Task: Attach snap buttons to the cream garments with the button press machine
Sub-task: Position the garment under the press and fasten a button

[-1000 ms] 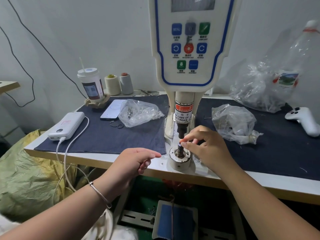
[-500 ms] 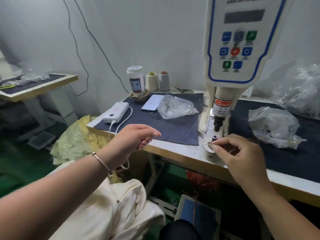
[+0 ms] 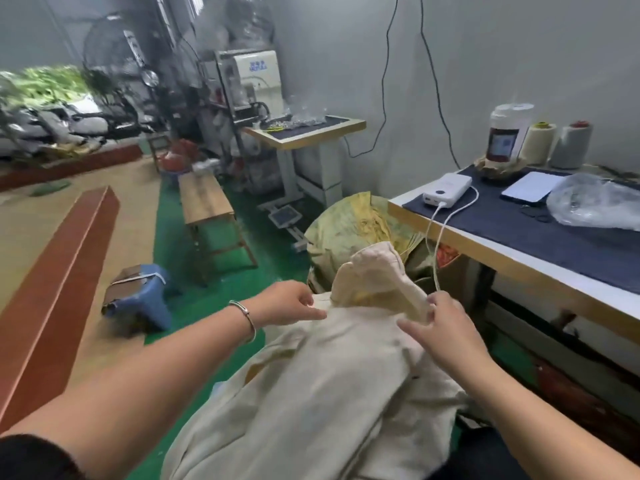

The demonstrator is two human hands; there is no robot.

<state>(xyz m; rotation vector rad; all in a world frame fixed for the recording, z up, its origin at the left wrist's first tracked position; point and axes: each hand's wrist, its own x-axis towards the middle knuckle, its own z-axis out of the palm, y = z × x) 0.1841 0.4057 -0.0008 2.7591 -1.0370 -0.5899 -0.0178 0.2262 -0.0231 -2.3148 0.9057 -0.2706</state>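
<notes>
A pile of cream garments (image 3: 322, 393) lies across my lap, low in the middle of the head view. One fold of it rises toward the yellow-green sack (image 3: 349, 226). My left hand (image 3: 287, 304), a bracelet on its wrist, touches the top edge of the pile with thumb and fingers apart. My right hand (image 3: 441, 329) has its fingers curled round the edge of the raised fold, thumb spread out to the left. The button press machine I work at is outside the view, to the right.
The work table (image 3: 519, 268) with its dark cloth stands at the right, bearing a power bank (image 3: 448, 194), a phone, a plastic bag of parts (image 3: 595, 206), a cup and thread cones. A wooden bench (image 3: 204, 202), a blue stool (image 3: 145, 292) and another machine table (image 3: 311, 133) stand on the green floor.
My view has swung left and down, away from the press. Both hands have left the table edge and come down onto the cream garments in my lap.
</notes>
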